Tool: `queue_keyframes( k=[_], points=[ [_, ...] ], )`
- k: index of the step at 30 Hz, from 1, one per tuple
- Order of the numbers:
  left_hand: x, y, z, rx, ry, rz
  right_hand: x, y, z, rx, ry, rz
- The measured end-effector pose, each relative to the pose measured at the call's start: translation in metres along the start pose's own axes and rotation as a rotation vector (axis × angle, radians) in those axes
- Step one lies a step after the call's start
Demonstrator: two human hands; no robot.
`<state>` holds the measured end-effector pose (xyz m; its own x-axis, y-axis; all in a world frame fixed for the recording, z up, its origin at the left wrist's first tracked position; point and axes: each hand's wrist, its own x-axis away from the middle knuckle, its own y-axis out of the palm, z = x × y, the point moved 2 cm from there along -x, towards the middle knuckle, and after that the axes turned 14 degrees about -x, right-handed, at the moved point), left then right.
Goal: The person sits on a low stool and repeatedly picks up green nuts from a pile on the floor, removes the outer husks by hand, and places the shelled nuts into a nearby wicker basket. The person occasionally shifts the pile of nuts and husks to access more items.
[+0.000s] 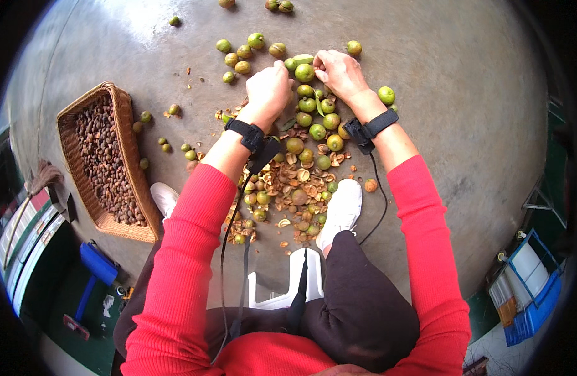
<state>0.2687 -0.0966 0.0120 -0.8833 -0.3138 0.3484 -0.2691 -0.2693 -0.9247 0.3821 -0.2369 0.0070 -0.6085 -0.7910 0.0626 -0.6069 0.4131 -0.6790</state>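
Both my arms reach forward over a concrete floor strewn with round green fruits. My left hand (269,89) is curled beside a small green fruit (290,64); its fingertips are partly hidden, so I cannot tell whether it holds anything. My right hand (339,73) has its fingers bent, just right of a larger green fruit (305,73); its fingertips are close to a pale green leaf (303,58), and a grip cannot be made out. Between my wrists lie more green and yellow-brown fruits (307,105). Nearer my feet, split brown husks (293,181) form a loose heap.
A wicker basket (128,141) of brown nuts or seeds (103,160) stands at the left. My white shoes (345,207) flank the husks, with a white plastic stool (312,277) below. Loose fruits (256,41) lie farther out. Cables hang from the wrist straps.
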Motion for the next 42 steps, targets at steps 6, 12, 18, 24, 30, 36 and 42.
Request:
queue_keyframes(
  k=[6,12,18,24,30,36,42],
  points=[
    [-0.011,0.007,-0.019,0.228,0.129,-0.054,0.004,-0.008,-0.022,-0.244,0.107,0.085],
    [0.008,0.02,-0.028,0.426,0.097,-0.05,0.006,0.017,-0.064,-0.448,-0.025,-0.039],
    [0.011,0.016,-0.043,0.749,-0.116,-0.27,0.007,0.016,-0.083,-0.468,0.002,-0.01],
    [0.035,0.018,-0.048,2.01,-0.317,-0.714,-0.038,0.004,-0.066,-0.229,-0.304,0.05],
    [0.047,0.011,-0.043,2.056,-0.191,-0.607,-0.131,0.014,-0.01,0.05,-0.182,0.281],
    [0.061,-0.01,-0.04,1.789,-0.334,-0.334,-0.071,0.018,-0.038,-0.492,0.059,-0.033],
    [0.115,-0.003,-0.015,1.634,-0.263,-0.594,0.084,0.015,-0.1,-0.874,0.388,-0.127]
  ],
)
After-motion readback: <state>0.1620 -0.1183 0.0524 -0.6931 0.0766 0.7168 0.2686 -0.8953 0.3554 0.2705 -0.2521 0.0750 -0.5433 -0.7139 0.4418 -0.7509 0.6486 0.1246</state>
